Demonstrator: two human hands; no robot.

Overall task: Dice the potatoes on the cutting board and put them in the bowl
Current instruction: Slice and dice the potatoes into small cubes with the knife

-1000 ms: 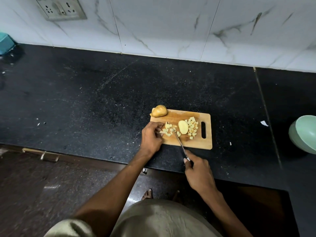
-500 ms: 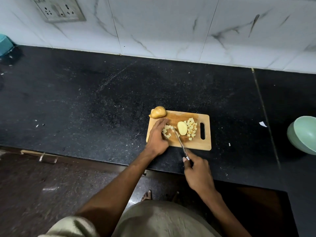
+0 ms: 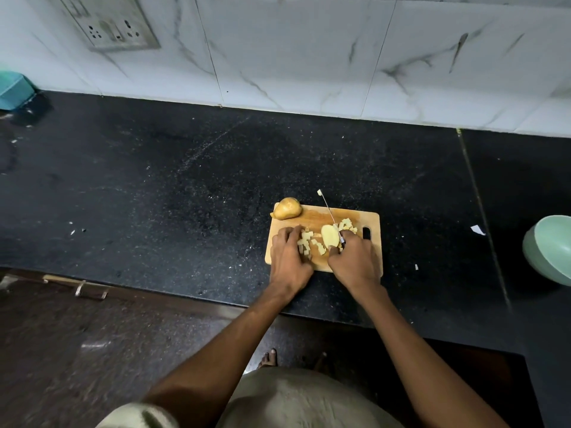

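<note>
My right hand (image 3: 355, 261) has moved onto the board (image 3: 372, 267), gripping the knife (image 3: 332, 219), while my left hand (image 3: 289, 257) gathers cubes (image 3: 306, 242) for the bowl (image 3: 553, 251).

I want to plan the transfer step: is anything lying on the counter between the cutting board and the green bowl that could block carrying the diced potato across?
Nothing tall does. Between the cutting board and the green bowl at the right edge, the black counter shows only a small white scrap lying flat and a tinier fleck. The diced potato could pass over both.
</note>
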